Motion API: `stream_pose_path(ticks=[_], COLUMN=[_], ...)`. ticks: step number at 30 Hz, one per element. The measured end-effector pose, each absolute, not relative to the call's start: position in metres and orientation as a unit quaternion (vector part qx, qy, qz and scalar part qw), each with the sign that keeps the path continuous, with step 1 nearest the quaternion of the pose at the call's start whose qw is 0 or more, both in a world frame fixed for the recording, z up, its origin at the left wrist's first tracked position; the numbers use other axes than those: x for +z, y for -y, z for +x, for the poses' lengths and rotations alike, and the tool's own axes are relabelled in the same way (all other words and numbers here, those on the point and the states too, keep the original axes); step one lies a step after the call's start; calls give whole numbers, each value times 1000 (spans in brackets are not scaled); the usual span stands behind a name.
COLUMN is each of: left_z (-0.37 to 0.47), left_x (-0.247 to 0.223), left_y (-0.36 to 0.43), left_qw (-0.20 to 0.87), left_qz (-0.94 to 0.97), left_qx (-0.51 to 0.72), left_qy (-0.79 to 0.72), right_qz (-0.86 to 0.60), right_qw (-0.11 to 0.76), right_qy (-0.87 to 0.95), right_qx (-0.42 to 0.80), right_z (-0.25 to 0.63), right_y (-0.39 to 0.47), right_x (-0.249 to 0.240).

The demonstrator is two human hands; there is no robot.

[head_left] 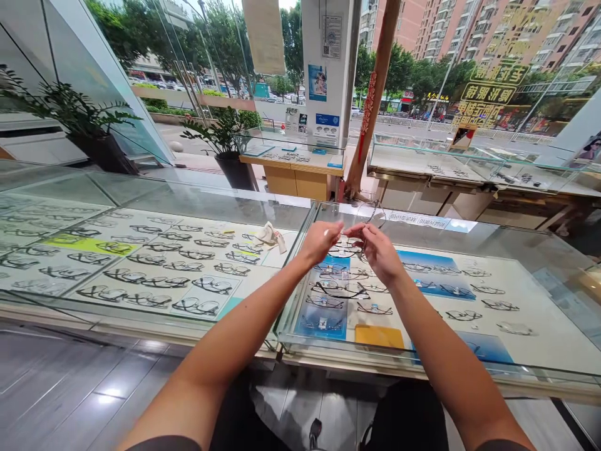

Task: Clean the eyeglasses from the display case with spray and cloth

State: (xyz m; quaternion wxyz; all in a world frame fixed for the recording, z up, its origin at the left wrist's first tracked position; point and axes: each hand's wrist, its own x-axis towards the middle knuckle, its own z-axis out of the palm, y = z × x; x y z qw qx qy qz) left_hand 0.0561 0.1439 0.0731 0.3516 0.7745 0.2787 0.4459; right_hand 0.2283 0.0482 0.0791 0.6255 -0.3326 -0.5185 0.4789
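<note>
In the middle of the frame, I see the right hand grasping thin-rimmed eyeglasses with its fingertips — they are above the glass worktop, near its far side. The left hand is just beside, with its fingers curled; I cannot tell whether it grasps anything. At upper right, gold Chinese characters appear mirrored to me. The white label strip, right of the eyeglasses, also carries writing — too small for me to read, like the blue poster at upper centre.
</note>
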Motion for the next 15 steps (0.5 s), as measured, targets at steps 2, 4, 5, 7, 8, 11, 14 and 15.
stream_pose_path(ticks=[2, 4, 5, 7, 8, 11, 14, 15], left_z=[39, 14, 0, -28, -40, -71, -87, -90], left_x=[78, 81, 81, 78, 74, 59, 43, 39], left_y=[-165, -192, -206, -233, -245, -269, -281, -282], left_qw=[298, 213, 172, 95, 70, 75, 119, 127], left_qz=[739, 665, 622, 531, 483, 369, 307, 294], left_qx=[526, 612, 638, 652, 645, 603, 569, 563], left_qy=[-298, -371, -419, -533, -588, -703, -754, -762], right_qz=[-337, -342, -344, -350, -353, -360, -365, -367], right_qw=[641, 659, 665, 670, 671, 672, 672, 671], right_qy=[503, 484, 478, 469, 466, 456, 453, 454], right_qx=[472, 463, 460, 456, 455, 458, 458, 457], right_z=[232, 237, 240, 244, 246, 249, 250, 250], right_y=[-51, -54, -56, -59, -60, -62, -62, -62], right_x=[77, 75, 74, 72, 71, 69, 69, 69])
